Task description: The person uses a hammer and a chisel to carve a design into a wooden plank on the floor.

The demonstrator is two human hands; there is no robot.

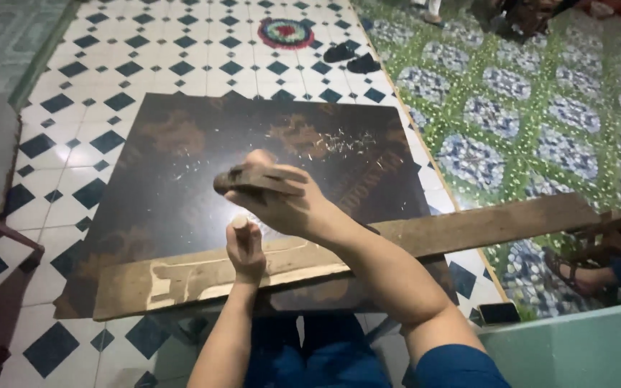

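We see the right hand (282,201) closed around a wooden mallet (242,179), held raised above the plank (468,228). Just below it, the left hand (246,251) is clenched around a chisel handle (241,223), upright, its lower end at the plank's pale carved patch. The plank lies across the near edge of a dark board (181,179) flecked with wood chips (339,144). Beyond lie a tiled floor (145,57), a round mat (285,32), a pair of black slippers (351,57) and, lower right, a phone (499,313)
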